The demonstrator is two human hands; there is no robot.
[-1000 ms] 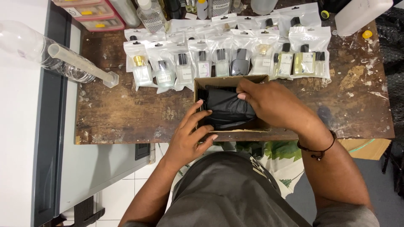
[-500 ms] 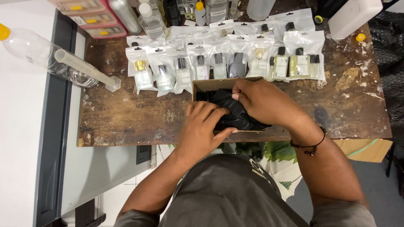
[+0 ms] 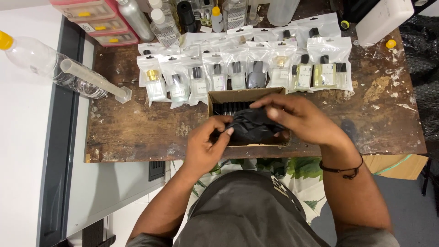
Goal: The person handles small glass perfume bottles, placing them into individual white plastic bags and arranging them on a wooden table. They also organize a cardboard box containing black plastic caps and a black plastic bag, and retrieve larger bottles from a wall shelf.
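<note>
A crumpled black plastic bag [image 3: 253, 127] is pinched by both the left hand [image 3: 206, 145] & right hand [image 3: 299, 120], fingers closed on it, over the open brown cardboard box [image 3: 247, 97]. Risk: thin film could be torn if tugged apart; bagged clear perfume bottles [image 3: 238, 77] just behind could be knocked over.

Crumpled black plastic bag [image 3: 254, 126] over open cardboard box [image 3: 238, 96] on worn table.

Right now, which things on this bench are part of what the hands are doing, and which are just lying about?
In hand:
left hand and right hand, both gripping the black plastic wrap
open cardboard box under it

Lying about:
row of bagged perfume bottles
clear measuring cylinder
plastic bottle with yellow cap
pink drawer unit
</note>
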